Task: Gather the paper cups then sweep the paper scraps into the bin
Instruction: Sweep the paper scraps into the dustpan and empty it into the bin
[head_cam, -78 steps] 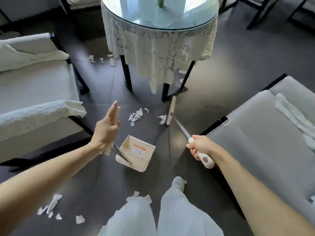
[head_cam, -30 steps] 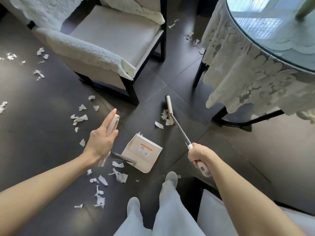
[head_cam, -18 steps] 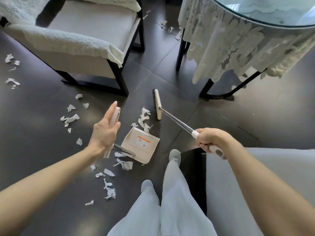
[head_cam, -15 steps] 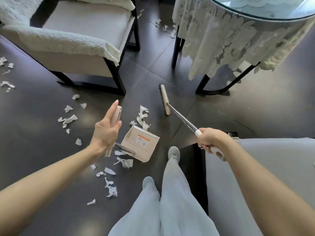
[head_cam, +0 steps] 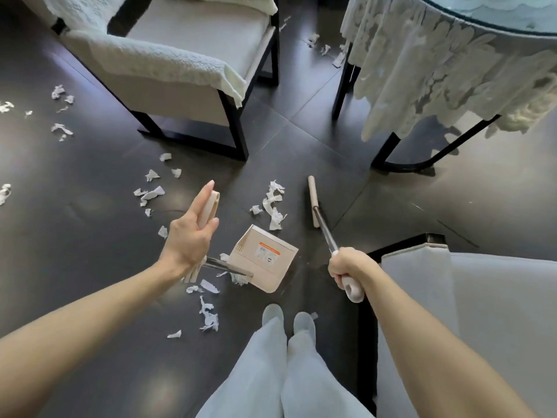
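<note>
Gripping broom [head_cam: 327, 233] in right hand [head_cam: 349, 268] | left hand [head_cam: 188, 236] holds dustpan [head_cam: 265, 260] | paper scraps [head_cam: 272, 203] lie between hands, ahead

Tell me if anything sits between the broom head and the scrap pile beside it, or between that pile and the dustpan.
Nothing visible. Only bare dark floor separates the broom head from the scrap pile, and that pile from the dustpan.

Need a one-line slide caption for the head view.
Left hand holds a dustpan, right hand grips a broom, its head beside paper scraps on the dark floor.
</note>
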A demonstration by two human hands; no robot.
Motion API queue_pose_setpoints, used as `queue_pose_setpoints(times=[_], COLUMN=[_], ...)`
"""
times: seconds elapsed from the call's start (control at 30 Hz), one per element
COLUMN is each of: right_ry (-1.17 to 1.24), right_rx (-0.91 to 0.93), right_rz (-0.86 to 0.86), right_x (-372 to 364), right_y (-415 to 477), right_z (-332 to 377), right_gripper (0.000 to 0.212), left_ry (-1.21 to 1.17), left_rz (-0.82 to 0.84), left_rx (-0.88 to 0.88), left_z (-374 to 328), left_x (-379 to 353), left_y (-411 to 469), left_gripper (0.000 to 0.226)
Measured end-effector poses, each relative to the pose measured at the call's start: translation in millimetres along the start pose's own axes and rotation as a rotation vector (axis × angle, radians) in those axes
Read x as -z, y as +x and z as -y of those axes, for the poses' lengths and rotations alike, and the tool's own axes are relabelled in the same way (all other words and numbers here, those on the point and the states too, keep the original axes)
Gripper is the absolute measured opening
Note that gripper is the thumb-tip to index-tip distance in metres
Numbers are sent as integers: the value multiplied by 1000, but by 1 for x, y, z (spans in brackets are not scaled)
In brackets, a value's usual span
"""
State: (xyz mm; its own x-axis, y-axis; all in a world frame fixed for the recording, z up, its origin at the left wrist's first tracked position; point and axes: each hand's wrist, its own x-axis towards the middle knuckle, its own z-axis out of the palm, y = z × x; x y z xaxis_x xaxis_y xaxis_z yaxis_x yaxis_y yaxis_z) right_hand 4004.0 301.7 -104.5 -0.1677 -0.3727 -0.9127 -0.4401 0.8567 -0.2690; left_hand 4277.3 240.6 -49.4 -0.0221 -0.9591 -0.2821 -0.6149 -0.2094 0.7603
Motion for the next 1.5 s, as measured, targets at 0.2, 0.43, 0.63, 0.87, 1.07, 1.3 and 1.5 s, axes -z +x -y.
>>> queue_pose_setpoints(times=[0.2,0.43,0.63,0.87,1.07,1.3,1.5], right_ry=[-3,-160,-625,-741,-837,-861,-846], right_rx=[107,177,133,226,300,264,172], right_rz=[130,44,-90,-88,-19,-17,7], right_x=[-9,22,34,24,-20,-102,-224], right_y=[6,1,27,72,32,-30,-90], right_z=[41,67,94,99,79,53,16], right_gripper=[23,23,30,47,68,68,79], left_ry=[6,-22,-31,-70,-126,-286,-393], left_rz=[-60,-145,-229,-219,-183,-119,-45], left_rx=[67,131,157,151,102,72,27], left_z=[11,19,20,23,37,86,153], left_x=[12,17,14,20,36,82,153], left_y=[-20,-35,-27,-17,-28,-87,-173], left_gripper=[67,68,67,70,74,70,69])
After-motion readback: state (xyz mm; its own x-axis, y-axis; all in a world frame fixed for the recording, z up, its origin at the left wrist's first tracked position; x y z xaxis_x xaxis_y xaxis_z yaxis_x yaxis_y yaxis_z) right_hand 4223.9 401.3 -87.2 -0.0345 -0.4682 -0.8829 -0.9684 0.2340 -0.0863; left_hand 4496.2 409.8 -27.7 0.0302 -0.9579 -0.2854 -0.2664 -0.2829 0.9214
